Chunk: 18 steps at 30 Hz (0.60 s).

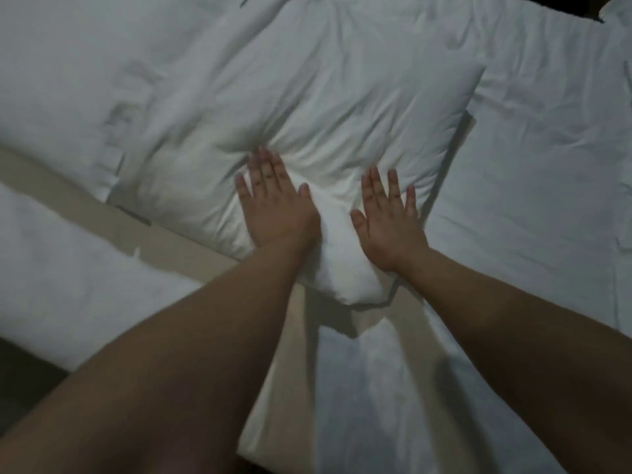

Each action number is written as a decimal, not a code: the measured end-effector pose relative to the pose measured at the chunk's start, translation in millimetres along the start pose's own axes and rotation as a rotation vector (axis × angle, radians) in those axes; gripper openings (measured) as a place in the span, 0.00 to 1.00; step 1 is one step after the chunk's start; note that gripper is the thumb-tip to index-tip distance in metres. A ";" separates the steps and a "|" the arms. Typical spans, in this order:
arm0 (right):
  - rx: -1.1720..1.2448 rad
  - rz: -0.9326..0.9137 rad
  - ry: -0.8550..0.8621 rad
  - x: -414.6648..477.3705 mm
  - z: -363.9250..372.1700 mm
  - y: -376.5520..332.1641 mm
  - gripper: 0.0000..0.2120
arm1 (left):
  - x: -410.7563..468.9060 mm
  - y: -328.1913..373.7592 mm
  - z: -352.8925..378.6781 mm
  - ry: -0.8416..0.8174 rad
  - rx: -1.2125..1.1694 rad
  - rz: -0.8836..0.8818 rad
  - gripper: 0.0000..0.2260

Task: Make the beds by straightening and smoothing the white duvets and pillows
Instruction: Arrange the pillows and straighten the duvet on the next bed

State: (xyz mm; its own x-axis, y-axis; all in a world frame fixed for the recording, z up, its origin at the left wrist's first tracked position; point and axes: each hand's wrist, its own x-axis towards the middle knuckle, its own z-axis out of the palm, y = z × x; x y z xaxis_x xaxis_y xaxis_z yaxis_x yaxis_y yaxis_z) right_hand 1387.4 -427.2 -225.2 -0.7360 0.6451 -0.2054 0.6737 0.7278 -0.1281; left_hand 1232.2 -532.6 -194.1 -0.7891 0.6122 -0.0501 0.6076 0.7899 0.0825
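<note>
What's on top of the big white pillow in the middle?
Only two flat hands: left hand and right hand press the pillow. The fabric beneath the palms is hidden.

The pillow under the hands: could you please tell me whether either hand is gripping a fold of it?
No, the left hand and the right hand both press flat on the pillow with straight fingers.

- left hand (277, 210), right hand (390, 224): palms hidden, flat against pillow (325, 97); forearms cut by near edge.
- second pillow (58, 80), far left: blurred, cut by left edge.
- duvet (547, 200): runs off right edge.
- dark patch (578, 1), far right: unidentifiable.
</note>
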 end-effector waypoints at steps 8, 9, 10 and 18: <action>-0.178 -0.458 0.075 65.6 -27.1 -69.7 0.31 | 67.2 -135.8 16.7 0.126 0.060 0.131 0.32; -0.212 -0.490 0.095 83.1 -28.7 -75.0 0.31 | 67.8 -134.2 23.9 0.125 0.037 0.124 0.32; -0.238 -0.512 0.117 100.9 -30.2 -78.0 0.31 | 68.1 -133.3 32.2 0.127 0.019 0.113 0.33; -0.168 -0.180 0.308 186.8 -7.7 -69.3 0.32 | 87.8 -129.7 78.4 0.241 -0.067 0.121 0.34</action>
State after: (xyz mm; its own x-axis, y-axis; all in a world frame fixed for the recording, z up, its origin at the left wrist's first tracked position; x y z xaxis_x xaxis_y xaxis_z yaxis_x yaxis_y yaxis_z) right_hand 1202.8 -355.3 -247.2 -0.8441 0.5247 0.1104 0.5305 0.8471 0.0300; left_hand 1091.1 -578.6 -287.2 -0.7143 0.6700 0.2020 0.6981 0.7023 0.1392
